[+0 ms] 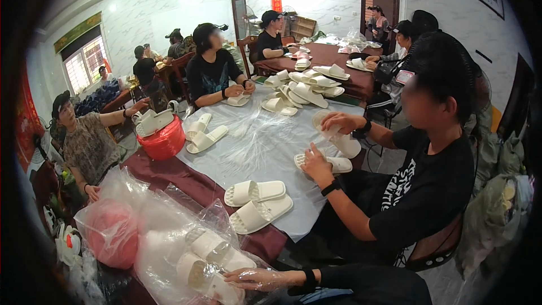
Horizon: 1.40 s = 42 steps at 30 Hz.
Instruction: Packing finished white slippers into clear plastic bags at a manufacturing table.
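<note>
My right hand (257, 278) comes in from the lower right with a black wristband. Its fingers close over the edge of a white slipper (226, 292), beside clear plastic. My left hand is out of view. More white slippers (213, 244) with wide textured straps lie against it on a clear plastic sheet (155, 237). Farther on, a pair of white slippers (261, 214) rests at the table's near side. On the right, a co-worker's hands (317, 166) handle a slipper and thin clear film.
A white-covered table (243, 164) bears loose clear film and a slipper pile (307, 87). To the left are a red string bundle (162, 138) topped with slippers and a pink ball-like bundle (110, 234) under plastic. Several co-workers sit around; a chair (440, 248) stands at the right.
</note>
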### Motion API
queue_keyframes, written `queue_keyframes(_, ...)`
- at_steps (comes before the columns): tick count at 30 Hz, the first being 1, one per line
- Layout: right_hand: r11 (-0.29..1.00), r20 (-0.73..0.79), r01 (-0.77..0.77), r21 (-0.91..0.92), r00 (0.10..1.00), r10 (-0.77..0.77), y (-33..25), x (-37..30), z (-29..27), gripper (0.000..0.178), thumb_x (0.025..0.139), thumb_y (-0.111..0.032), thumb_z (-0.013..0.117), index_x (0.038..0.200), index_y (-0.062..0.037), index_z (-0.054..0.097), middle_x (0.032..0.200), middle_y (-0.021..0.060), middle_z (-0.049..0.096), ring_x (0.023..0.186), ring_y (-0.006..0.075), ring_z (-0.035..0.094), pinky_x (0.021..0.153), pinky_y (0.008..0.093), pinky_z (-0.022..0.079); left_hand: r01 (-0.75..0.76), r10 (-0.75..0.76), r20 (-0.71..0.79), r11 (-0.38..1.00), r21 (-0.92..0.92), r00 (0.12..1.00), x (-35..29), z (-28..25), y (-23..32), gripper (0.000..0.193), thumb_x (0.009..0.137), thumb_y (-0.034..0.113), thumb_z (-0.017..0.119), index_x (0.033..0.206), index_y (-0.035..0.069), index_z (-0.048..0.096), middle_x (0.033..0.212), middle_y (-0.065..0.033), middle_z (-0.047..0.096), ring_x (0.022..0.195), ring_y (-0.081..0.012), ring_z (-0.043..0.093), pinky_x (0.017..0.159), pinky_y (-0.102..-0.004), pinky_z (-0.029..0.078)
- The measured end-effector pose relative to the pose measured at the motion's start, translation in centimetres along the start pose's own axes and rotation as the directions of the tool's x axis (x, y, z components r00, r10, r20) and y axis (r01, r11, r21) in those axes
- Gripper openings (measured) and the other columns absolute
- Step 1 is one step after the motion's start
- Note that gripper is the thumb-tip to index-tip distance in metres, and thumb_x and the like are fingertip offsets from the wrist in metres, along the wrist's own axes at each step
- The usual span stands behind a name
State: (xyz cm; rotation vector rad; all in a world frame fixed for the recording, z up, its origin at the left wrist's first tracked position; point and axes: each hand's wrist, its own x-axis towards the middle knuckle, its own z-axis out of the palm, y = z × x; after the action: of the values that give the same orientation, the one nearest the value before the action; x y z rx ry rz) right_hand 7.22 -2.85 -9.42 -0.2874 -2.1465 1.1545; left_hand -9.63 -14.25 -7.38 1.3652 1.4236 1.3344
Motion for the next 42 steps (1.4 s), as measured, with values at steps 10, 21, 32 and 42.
queue_keyframes(10,0.975,0.066,-0.224,-0.002,0.972,0.224,-1.3,0.9,-0.5,0.044,0.089,-0.022,0.054,0.13,-0.0076,0.045,0.138,0.0159,0.038,0.125,0.0286,0.039,0.102,0.0365,0.032,0.202,-0.198,-0.071,0.977,0.064,0.978,0.1,-0.9,-2.0,0.06,0.079,0.039,0.064,0.115,-0.006,0.05,0.108,-0.0231,0.055,0.102,-0.0365,0.051,0.091,-0.042,0.039)
queue_keyframes(21,0.996,0.195,-0.067,-0.063,0.978,0.078,-0.7,0.6,-1.0,0.061,0.087,-0.037,0.055,0.137,-0.0074,0.035,0.144,0.0179,0.026,0.131,0.0327,0.027,0.105,0.0426,0.023,0.445,-0.636,0.102,0.407,-0.798,0.765,0.9,-0.1,-0.7,0.05,0.087,0.029,0.054,0.121,-0.007,0.046,0.111,-0.019,0.058,0.095,-0.0273,0.058,0.08,-0.0362,0.047)
queue_keyframes(32,0.98,0.036,-0.155,-0.127,0.986,0.161,-3.3,1.8,-1.4,0.047,0.091,-0.023,0.047,0.133,-0.0032,0.039,0.14,0.016,0.034,0.127,0.0279,0.035,0.102,0.0443,0.028,0.221,-0.215,0.058,0.963,-0.15,0.975,-0.1,2.1,0.4,0.026,0.086,0.005,0.05,0.109,-0.003,0.058,0.088,-0.0102,0.061,0.083,-0.019,0.056,0.075,-0.0315,0.046)
queue_keyframes(42,0.823,0.052,-0.057,-0.566,0.993,0.104,0.4,-1.4,-4.3,0.043,0.09,-0.019,0.047,0.129,-0.0033,0.043,0.136,0.015,0.04,0.126,0.0302,0.037,0.104,0.0419,0.029,0.256,-0.259,0.003,0.951,-0.173,0.966,1.2,1.0,1.7,0.022,0.088,0.013,0.052,0.101,0.0,0.065,0.093,-0.0129,0.062,0.086,-0.0242,0.058,0.077,-0.0333,0.045)
